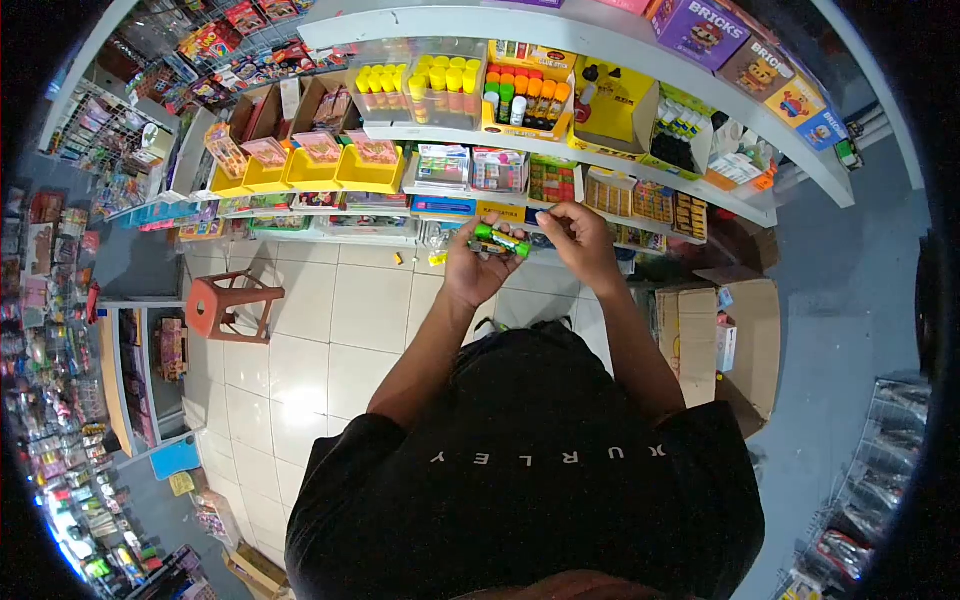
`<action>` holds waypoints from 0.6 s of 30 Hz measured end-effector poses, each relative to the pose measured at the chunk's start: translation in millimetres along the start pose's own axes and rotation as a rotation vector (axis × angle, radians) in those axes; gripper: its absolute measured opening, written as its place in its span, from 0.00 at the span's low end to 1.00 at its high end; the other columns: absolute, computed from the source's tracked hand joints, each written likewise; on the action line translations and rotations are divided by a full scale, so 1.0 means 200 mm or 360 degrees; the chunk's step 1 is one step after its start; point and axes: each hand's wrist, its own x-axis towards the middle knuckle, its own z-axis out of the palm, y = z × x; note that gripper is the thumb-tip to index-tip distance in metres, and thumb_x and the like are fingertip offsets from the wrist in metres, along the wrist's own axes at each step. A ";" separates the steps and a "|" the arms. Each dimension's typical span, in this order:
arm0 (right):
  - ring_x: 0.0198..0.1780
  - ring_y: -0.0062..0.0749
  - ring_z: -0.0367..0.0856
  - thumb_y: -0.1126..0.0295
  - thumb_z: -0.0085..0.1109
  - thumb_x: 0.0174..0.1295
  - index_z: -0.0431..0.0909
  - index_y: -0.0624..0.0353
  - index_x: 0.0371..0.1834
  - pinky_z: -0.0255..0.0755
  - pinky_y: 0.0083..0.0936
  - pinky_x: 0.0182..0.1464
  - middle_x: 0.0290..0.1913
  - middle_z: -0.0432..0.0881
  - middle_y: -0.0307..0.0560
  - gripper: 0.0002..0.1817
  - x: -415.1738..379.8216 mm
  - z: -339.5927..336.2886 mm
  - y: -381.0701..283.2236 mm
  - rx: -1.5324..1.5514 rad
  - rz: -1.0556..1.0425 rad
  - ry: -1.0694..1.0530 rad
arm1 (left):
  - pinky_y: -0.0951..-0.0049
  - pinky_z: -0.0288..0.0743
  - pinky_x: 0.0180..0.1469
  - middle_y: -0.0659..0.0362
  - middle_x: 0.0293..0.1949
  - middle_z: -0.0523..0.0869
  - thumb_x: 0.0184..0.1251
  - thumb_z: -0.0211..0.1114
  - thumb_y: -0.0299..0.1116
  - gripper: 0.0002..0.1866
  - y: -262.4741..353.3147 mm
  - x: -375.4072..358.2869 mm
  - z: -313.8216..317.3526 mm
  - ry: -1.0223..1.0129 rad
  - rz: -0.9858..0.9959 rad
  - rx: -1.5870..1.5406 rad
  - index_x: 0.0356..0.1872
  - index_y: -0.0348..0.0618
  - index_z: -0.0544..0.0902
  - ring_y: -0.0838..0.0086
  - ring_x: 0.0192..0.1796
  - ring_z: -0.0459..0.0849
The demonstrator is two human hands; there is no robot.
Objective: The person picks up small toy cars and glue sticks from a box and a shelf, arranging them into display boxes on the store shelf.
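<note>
A green glue stick (pixel 502 240) with a pale label lies across the palm and fingers of my left hand (pixel 472 268), which is closed around it. Something yellowish and dark shows just under the stick, too small to name. My right hand (pixel 583 246) is raised a little to the right, apart from the stick. Its thumb and fingers are curled together, and whatever they pinch, if anything, is too small to make out. Beyond both hands, the shelf carries a display box of glue sticks (pixel 527 97) with orange, green and white caps.
Yellow-capped bottles (pixel 443 78) stand in clear bins on the shelf. Yellow trays (pixel 370 172) sit lower left. A red plastic stool (pixel 232 306) stands on the tiled floor (pixel 310 370). An open cardboard box (pixel 752 350) is at right. Bricks boxes (pixel 700 32) line the upper shelf.
</note>
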 end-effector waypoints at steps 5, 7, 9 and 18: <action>0.31 0.19 0.78 0.63 0.64 0.64 0.79 0.64 0.35 0.72 0.21 0.32 0.27 0.80 0.41 0.13 -0.03 0.03 0.12 0.0092 0.0026 -0.0088 | 0.56 0.74 0.56 0.60 0.38 0.82 0.71 0.54 0.47 0.13 -0.02 0.00 0.02 0.0018 -0.0066 -0.0029 0.46 0.51 0.77 0.63 0.49 0.82; 0.33 0.21 0.79 0.64 0.67 0.61 0.79 0.64 0.37 0.74 0.21 0.34 0.30 0.81 0.42 0.13 -0.05 0.04 0.16 0.0190 0.0037 -0.0175 | 0.57 0.74 0.56 0.60 0.39 0.83 0.71 0.54 0.46 0.13 -0.04 0.02 0.01 -0.0116 -0.0069 0.0016 0.46 0.51 0.78 0.64 0.51 0.81; 0.34 0.22 0.79 0.66 0.69 0.58 0.78 0.64 0.40 0.75 0.22 0.34 0.33 0.81 0.42 0.14 -0.07 0.02 0.15 0.0068 -0.0046 -0.0205 | 0.59 0.74 0.56 0.60 0.40 0.83 0.71 0.55 0.46 0.13 -0.06 0.05 -0.01 -0.0245 -0.0079 0.0027 0.46 0.51 0.78 0.65 0.52 0.81; 0.37 0.25 0.82 0.71 0.71 0.55 0.77 0.63 0.43 0.78 0.24 0.37 0.38 0.82 0.45 0.16 -0.09 -0.06 0.09 -0.0147 -0.0079 -0.0254 | 0.62 0.74 0.56 0.59 0.49 0.83 0.70 0.56 0.47 0.16 -0.09 0.05 0.02 -0.0357 -0.0069 0.0087 0.51 0.51 0.78 0.68 0.55 0.79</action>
